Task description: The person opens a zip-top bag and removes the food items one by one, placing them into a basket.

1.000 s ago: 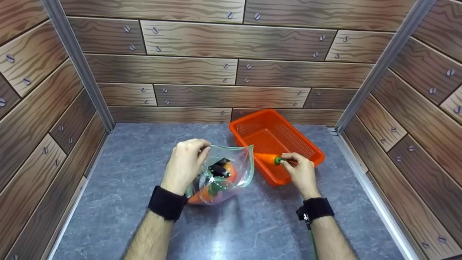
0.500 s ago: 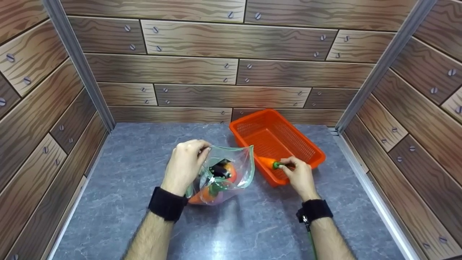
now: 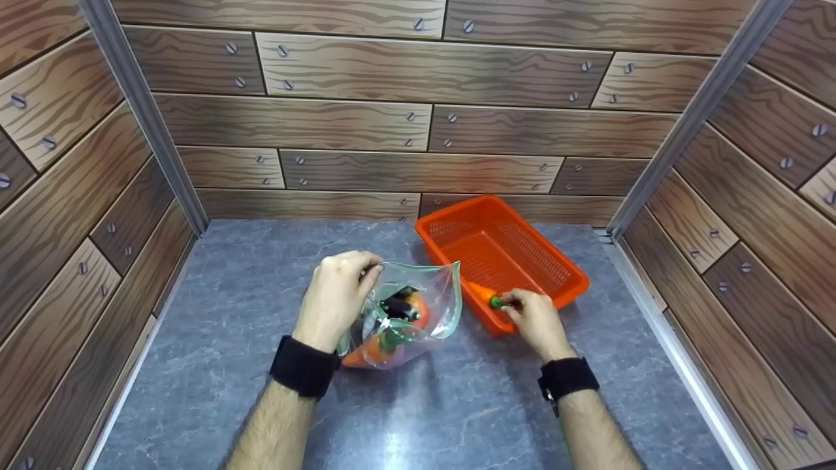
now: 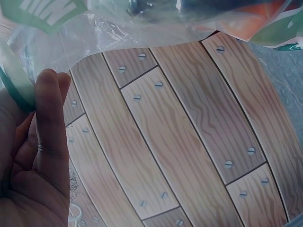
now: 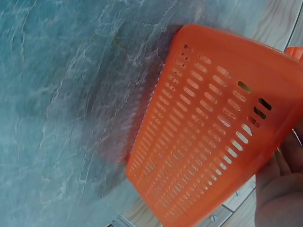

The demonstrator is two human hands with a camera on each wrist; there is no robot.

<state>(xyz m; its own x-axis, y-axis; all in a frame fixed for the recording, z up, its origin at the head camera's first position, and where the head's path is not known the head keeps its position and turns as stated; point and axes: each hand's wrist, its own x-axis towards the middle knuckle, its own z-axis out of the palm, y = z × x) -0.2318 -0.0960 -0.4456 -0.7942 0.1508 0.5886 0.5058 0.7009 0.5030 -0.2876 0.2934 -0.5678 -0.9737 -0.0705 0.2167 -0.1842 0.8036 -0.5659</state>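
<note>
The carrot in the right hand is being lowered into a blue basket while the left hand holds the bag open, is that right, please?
Not quite: the basket is orange, as the head view shows. The right hand does hold the carrot over it, and the left hand holds the bag open.

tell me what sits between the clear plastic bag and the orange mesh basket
Nothing sits there: in the head view only a narrow strip of bare grey stone-look tabletop separates the clear plastic bag from the orange mesh basket.
</note>
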